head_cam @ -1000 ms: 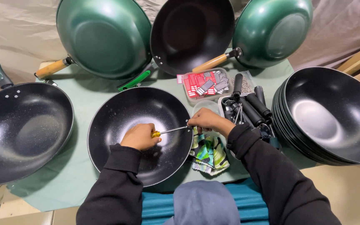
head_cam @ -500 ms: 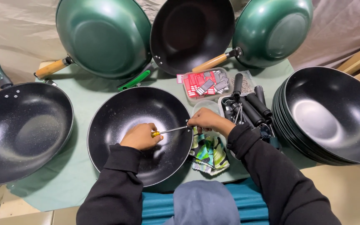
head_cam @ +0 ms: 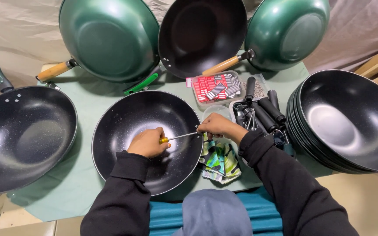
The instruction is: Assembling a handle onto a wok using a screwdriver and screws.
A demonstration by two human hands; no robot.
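Observation:
A black wok pan (head_cam: 127,118) without a handle lies on the green table cover in front of me. My left hand (head_cam: 147,143) is inside the pan, gripping the yellow handle of a screwdriver (head_cam: 178,137). The metal shaft points right to the pan's rim. My right hand (head_cam: 217,126) sits at that rim, fingers pinched around the shaft tip and the fitting there; what it pinches is hidden.
A finished pan with a green handle (head_cam: 20,135) lies at the left. Three pans (head_cam: 110,37) lean at the back. A stack of black pans (head_cam: 351,118) stands on the right. Black handles (head_cam: 265,111), a tray of red labels (head_cam: 215,87) and a patterned cloth (head_cam: 219,161) lie between.

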